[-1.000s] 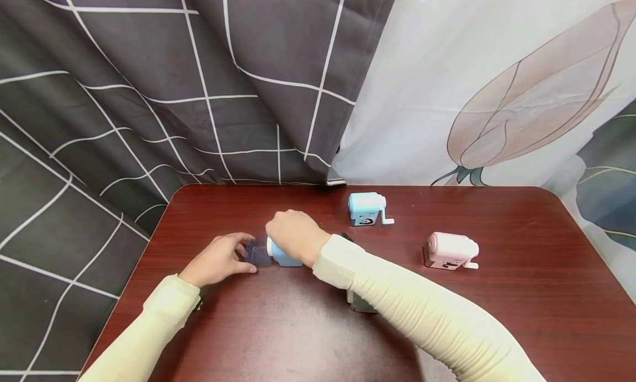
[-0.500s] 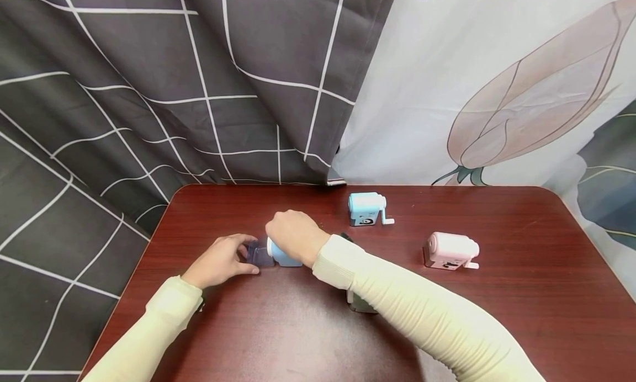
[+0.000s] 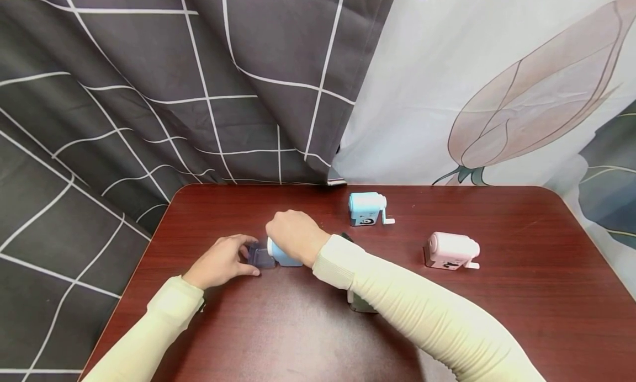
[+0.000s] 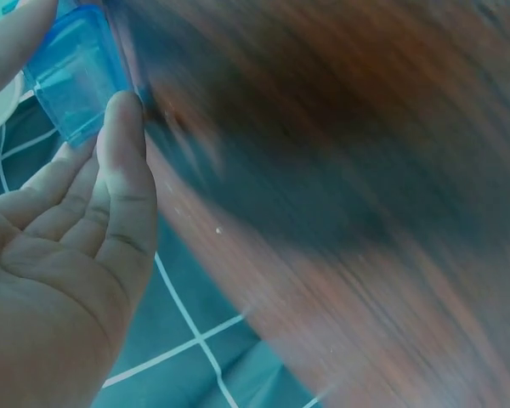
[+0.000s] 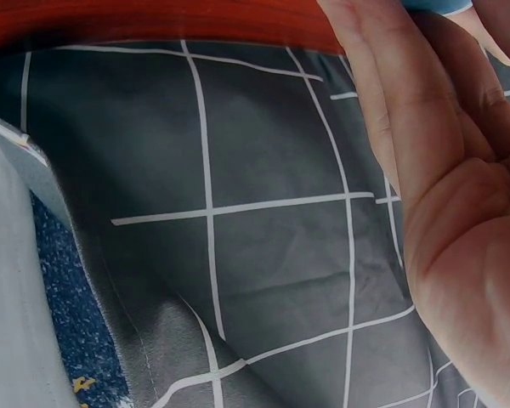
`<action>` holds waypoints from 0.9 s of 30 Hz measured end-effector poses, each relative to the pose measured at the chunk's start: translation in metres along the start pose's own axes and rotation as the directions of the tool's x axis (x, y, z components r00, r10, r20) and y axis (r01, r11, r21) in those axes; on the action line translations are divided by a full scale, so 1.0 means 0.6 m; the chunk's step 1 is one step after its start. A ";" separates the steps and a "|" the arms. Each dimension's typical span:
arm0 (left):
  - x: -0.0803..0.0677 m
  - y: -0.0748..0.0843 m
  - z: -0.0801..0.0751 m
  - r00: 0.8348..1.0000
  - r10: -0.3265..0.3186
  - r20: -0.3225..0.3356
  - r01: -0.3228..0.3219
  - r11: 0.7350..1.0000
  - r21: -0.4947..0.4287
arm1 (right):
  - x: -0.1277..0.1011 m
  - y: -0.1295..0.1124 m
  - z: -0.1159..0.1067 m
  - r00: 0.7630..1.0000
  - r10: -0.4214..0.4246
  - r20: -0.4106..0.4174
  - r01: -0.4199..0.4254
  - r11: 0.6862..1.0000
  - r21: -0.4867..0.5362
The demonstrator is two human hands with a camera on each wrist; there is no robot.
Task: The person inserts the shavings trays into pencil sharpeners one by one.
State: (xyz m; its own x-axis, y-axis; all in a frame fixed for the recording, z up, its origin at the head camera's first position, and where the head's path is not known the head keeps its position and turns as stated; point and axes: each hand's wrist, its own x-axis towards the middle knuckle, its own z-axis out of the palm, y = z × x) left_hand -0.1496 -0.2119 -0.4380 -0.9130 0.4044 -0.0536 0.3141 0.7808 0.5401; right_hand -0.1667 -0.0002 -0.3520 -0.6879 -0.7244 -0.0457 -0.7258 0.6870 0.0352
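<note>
My left hand pinches a see-through blue shavings drawer between thumb and fingers, low over the wooden table. In the left wrist view, the clear box-like drawer shows between the thumb and the fingertips. My right hand grips a light blue crank pencil sharpener from above, covering most of it. The drawer is at the sharpener's left end, pulled out or right up against it. In the right wrist view, my right hand shows with only a sliver of light blue at the top edge.
A bright blue sharpener with a white crank stands at the back. Right of it is a pink sharpener. Another, greenish sharpener is mostly hidden under my right sleeve. Curtains hang behind the table.
My left hand, with the drawer, has shifted slightly to the right toward the sharpener. My right hand has stayed in place.
</note>
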 end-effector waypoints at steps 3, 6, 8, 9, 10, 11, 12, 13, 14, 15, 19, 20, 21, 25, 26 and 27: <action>0.001 0.001 0.002 1.000 -0.006 -0.001 0.006 1.000 -0.012 | 0.000 0.000 0.001 1.000 -0.002 -0.004 0.002 1.000 -0.007; 0.002 0.002 0.004 1.000 -0.013 -0.005 0.013 1.000 -0.018 | 0.000 -0.001 0.002 1.000 -0.003 -0.008 0.003 1.000 -0.016; 0.002 0.002 0.006 1.000 -0.011 -0.008 0.011 1.000 -0.021 | 0.000 -0.001 0.003 1.000 -0.002 -0.007 0.002 1.000 -0.020; 0.003 0.003 0.007 1.000 -0.009 -0.009 0.008 1.000 -0.024 | 0.000 -0.001 0.003 1.000 -0.001 -0.006 0.001 1.000 -0.019; 0.003 0.003 0.008 1.000 -0.005 -0.011 0.004 1.000 -0.026 | 0.000 -0.001 0.003 1.000 0.001 -0.006 -0.001 1.000 -0.017; 0.004 0.003 0.009 1.000 -0.001 -0.012 0.001 1.000 -0.029 | 0.000 -0.001 0.002 1.000 0.002 -0.006 -0.002 1.000 -0.016; 0.005 0.003 0.010 1.000 0.001 -0.012 -0.001 0.999 -0.033 | -0.001 -0.001 0.002 1.000 0.004 -0.005 -0.004 1.000 -0.014; 0.005 0.003 0.011 1.000 0.001 -0.013 -0.002 0.999 -0.036 | -0.001 -0.001 0.002 1.000 0.005 -0.005 -0.005 1.000 -0.012; 0.005 0.003 0.011 1.000 0.000 -0.014 -0.001 0.999 -0.037 | -0.001 -0.001 0.001 1.000 0.004 -0.005 -0.004 1.000 -0.012; 0.005 0.003 0.012 1.000 -0.002 -0.017 0.001 0.999 -0.039 | -0.001 -0.001 0.001 1.000 0.004 -0.005 -0.004 1.000 -0.010; 0.005 0.003 0.013 1.000 -0.009 -0.024 0.009 0.999 -0.038 | -0.002 0.000 0.001 1.000 -0.001 -0.012 0.001 1.000 -0.012; 0.005 0.003 0.014 1.000 -0.010 -0.026 0.009 0.999 -0.034 | -0.002 0.000 0.001 1.000 -0.003 -0.014 0.002 1.000 -0.013; 0.005 0.003 0.014 1.000 -0.011 -0.029 0.010 0.999 -0.032 | -0.002 0.000 0.001 1.000 -0.004 -0.016 0.003 1.000 -0.015; 0.006 0.005 0.015 0.999 -0.017 -0.033 0.016 0.999 -0.028 | -0.002 0.000 0.002 1.000 -0.008 -0.023 0.007 1.000 -0.017; 0.007 0.005 0.015 0.999 -0.019 -0.033 0.018 0.999 -0.029 | -0.002 0.000 0.002 1.000 -0.008 -0.024 0.008 1.000 -0.018; 0.007 0.006 0.016 0.999 -0.021 -0.033 0.020 0.999 -0.031 | -0.002 0.000 0.002 1.000 -0.009 -0.023 0.009 1.000 -0.018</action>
State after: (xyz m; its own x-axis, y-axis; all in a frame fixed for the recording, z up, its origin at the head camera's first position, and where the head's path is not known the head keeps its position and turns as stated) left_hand -0.1500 -0.2031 -0.4443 -0.9273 0.3724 -0.0370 0.2881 0.7736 0.5644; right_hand -0.1657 0.0007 -0.3531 -0.6812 -0.7318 -0.0226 -0.7318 0.6795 0.0524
